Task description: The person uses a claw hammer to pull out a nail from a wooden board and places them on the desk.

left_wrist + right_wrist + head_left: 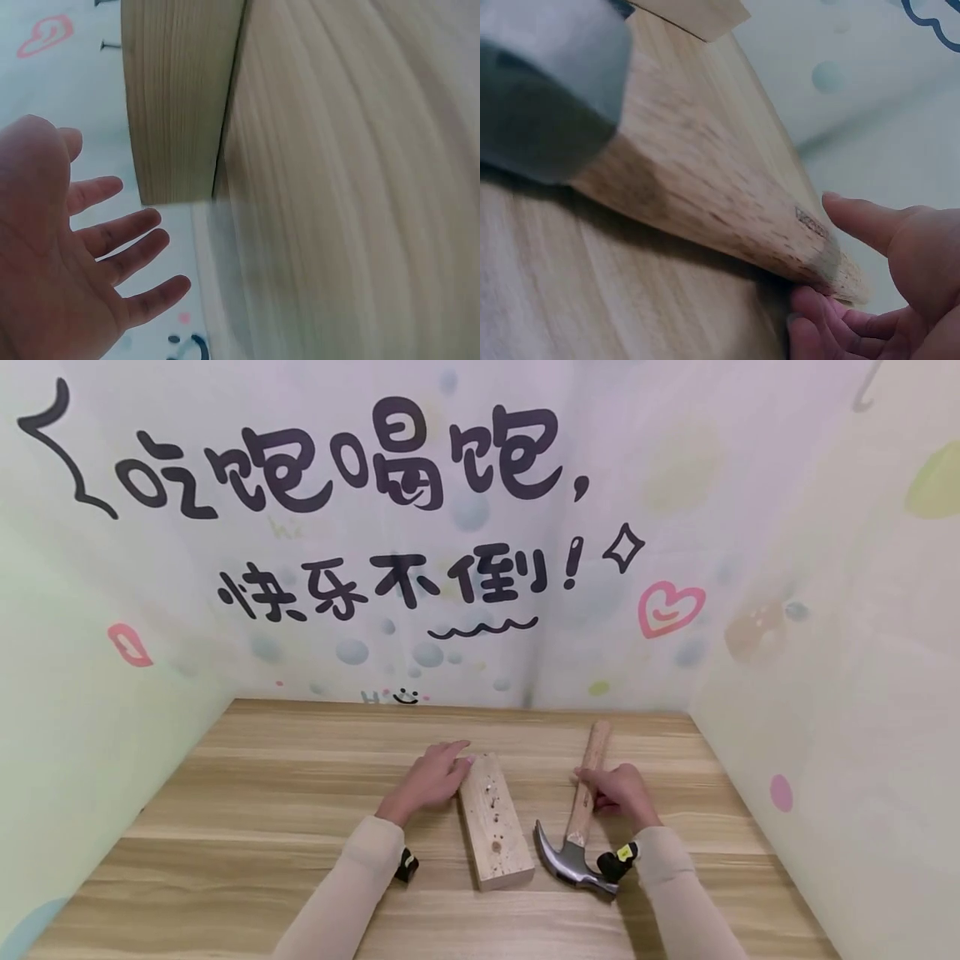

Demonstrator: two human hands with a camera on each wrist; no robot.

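Note:
In the head view a pale wooden block [501, 839] lies lengthwise on the table, with several nails standing along its upper face. My left hand [433, 775] is by its far left end, with the fingers spread. The left wrist view shows this hand [64, 255] apart from the block [180, 97]. To the right of the block lies a claw hammer [582, 818], its metal head toward me. My right hand [624, 792] is at its wooden handle [727, 195]. The thumb stretches over the handle, apart from it; the bent fingers [821, 315] touch its lower side.
The wood-grain table [262, 827] is bounded at the back by a printed white wall [480, 668], with further walls to the left and right. A small dark camera [407, 865] sits at the left wrist, and another [617, 862] at the right wrist, over the hammer head.

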